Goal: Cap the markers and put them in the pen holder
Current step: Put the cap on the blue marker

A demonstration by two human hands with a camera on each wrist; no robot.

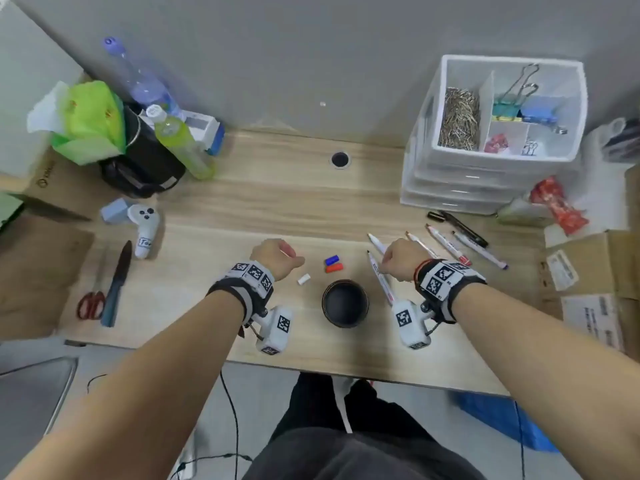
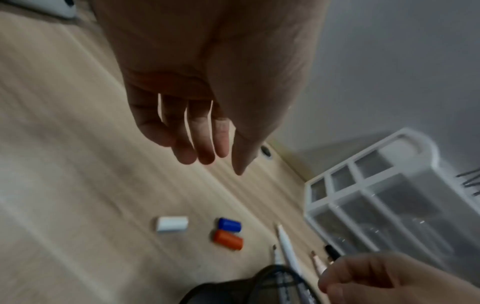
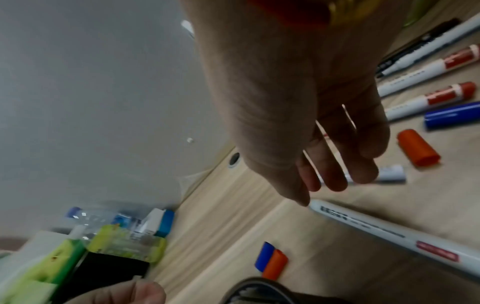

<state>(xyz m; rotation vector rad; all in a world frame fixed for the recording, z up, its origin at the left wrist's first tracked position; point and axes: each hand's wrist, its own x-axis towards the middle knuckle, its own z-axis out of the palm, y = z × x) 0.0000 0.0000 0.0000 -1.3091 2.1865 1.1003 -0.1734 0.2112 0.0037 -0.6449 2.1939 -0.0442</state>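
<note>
Both hands hover over the pale wood-grain desk (image 1: 277, 202), neither holding anything. My left hand (image 1: 275, 258) hangs above the desk's middle with fingers loosely curved downward and apart, nothing between them in the left wrist view. My right hand (image 1: 401, 259) sits over the marker row, fingers (image 3: 335, 176) slack and slightly spread, thumb tip just beside the barrel of the nearest marker but, as far as I can tell, not gripping it.

Task items: the round black mesh pen holder (image 1: 345, 303) stands near the front edge between my wrists, with no marker standing in it. Loose caps lie just beyond it: a small white cap (image 1: 303, 279) nearest my left hand, then a blue cap (image 1: 331, 260) and an orange-red cap (image 1: 334, 268) touching side by side. A long white uncapped marker (image 1: 379, 275) lies beside the holder on the right, dark tip pointing away from me. More white-barrelled markers (image 1: 446, 244) fan out to the right, with a black pen (image 1: 460, 226) farthest back.

Judgement: nothing capped yet; the step is the first pick-up. To do it well I'd take the nearest marker mid-barrel with the right hand, let the left pinch a cap by its closed end, and check tip colour before choosing. The tips are too small here to tell. Push the cap straight on, then drop the marker in upright.

Risk: caps are round and may roll if nudged.
</note>
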